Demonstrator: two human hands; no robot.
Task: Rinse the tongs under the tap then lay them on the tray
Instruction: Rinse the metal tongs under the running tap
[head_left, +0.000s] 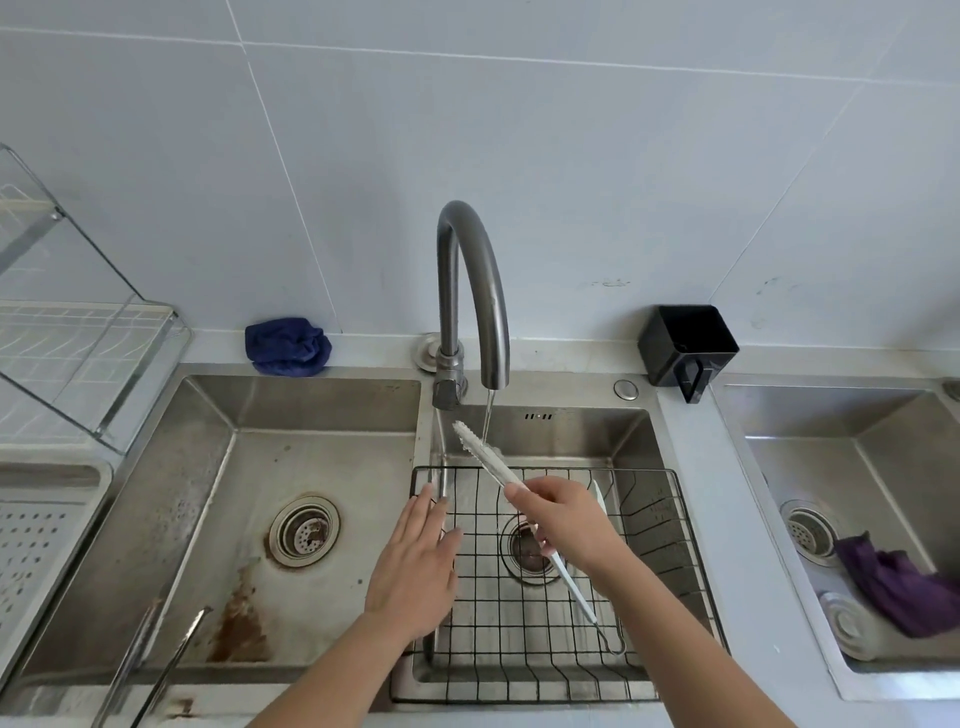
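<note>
Gripping the tongs (485, 457) near their middle, the right hand (563, 525) holds them slanted under the tap (475, 280). The toothed tip points up and away from the hand, and the thin water (488, 415) from the tap falls on the tongs just below that tip. The other end, with a wire loop, sticks out of the hand toward the person. The left hand (415, 566) is flat with straight fingers and holds nothing. It is below the tap and a bit left, over the wall between two sinks; I cannot tell if it touches the metal. Right under the tap is the middle sink (571, 431) with a black wire rack (649, 519) in it. Left of the tap is the left sink (322, 467), with brown stains by its drain. Far left of the tap lies the white tray (31, 540) with small holes, well apart from the tongs. A blue cloth (288, 345) sits just left of the tap's foot. A black cup (685, 345) stands right of the tap. Farther right is the right sink (857, 415) with a purple cloth (893, 587) in it. Behind the tap the wall (623, 156) has big pale tiles.
</note>
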